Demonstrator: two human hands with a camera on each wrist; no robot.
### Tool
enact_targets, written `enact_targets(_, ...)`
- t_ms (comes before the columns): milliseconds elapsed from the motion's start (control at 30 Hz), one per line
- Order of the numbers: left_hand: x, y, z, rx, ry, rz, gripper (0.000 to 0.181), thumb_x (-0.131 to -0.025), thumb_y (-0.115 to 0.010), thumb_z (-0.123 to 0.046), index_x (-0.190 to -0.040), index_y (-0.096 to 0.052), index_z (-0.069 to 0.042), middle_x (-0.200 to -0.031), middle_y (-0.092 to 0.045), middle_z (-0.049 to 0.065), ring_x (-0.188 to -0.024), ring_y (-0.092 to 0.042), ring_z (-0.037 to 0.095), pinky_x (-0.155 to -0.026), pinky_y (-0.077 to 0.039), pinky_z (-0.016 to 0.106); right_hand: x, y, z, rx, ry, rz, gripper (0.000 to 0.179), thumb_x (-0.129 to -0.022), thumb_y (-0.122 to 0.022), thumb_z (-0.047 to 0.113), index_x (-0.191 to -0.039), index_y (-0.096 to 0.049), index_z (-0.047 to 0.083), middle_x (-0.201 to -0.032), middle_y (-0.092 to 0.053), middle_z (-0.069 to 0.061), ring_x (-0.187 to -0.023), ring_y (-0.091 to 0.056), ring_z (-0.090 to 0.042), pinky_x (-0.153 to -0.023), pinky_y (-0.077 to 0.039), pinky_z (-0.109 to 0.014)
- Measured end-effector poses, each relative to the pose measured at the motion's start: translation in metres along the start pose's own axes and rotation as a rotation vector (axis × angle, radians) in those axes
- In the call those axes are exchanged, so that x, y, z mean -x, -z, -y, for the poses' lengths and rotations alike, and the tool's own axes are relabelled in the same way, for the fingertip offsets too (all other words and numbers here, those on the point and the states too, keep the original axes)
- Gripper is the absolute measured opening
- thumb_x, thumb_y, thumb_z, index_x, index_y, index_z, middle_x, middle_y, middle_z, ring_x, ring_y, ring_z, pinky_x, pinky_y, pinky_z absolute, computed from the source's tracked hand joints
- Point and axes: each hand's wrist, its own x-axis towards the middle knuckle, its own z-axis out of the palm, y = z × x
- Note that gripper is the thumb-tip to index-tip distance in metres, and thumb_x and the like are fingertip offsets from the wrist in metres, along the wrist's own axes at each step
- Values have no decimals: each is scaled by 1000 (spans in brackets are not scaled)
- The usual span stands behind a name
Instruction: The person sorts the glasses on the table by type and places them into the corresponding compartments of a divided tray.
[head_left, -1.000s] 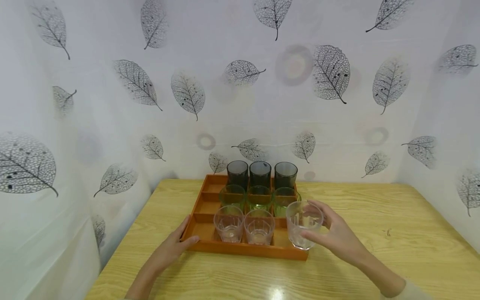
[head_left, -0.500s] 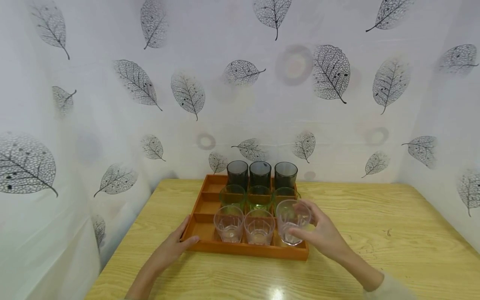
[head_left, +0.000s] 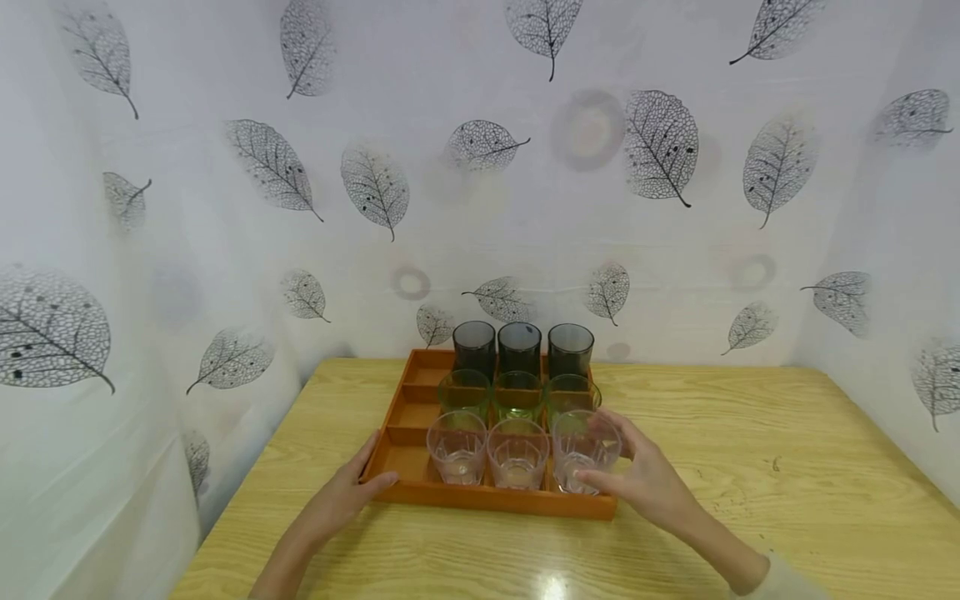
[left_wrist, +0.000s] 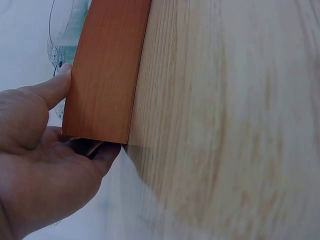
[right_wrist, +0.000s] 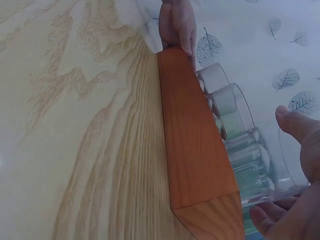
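Observation:
In the head view my right hand (head_left: 651, 479) holds a clear glass (head_left: 585, 450) upright, low in the front right of the orange-brown wooden tray (head_left: 495, 498). Its thumb is on the near side; the other fingers are partly hidden behind the glass. The right wrist view shows that hand (right_wrist: 295, 200) around the glass beside the tray's front wall. My left hand (head_left: 337, 504) grips the tray's front left corner. From the left wrist view, its thumb (left_wrist: 60, 82) presses the wall's upper edge, fingers around the side. Two more clear glasses, a left one (head_left: 457, 450) and a middle one (head_left: 517, 454), share the front row.
Behind stand green glasses (head_left: 517, 400) in the middle row and dark grey glasses (head_left: 519, 350) in the back row. Dividers split the tray into rows. It rests on a light wooden table (head_left: 750, 450), with a leaf-patterned curtain (head_left: 525, 225) behind.
My right hand has moved left with the clear glass, from over the tray's right edge into the front row, then lowered it. The left hand and tray stay in place.

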Motion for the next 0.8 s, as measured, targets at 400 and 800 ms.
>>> enact_targets(400, -3, 0, -1, 7, -3, 8, 88, -106, -61, -35, -166, -5, -3, -170, -5, 23, -154, -7, 44, -119, -17, 66, 6, 6, -9, 57, -17, -37, 79, -87, -86, 25, -151, -47, -1, -139, -61, -19, -117, -62, -34, -93, -56, -44)
enact_targets(800, -2, 3, 0, -13, 8, 11, 88, -106, -61, -36, -166, -5, -4, -170, -5, 23, -152, -9, 47, -118, -22, 67, 10, 19, -19, 80, -17, 11, 64, -98, -74, 25, -151, -47, 1, -141, -59, -20, -120, -61, -39, -95, -55, -48)
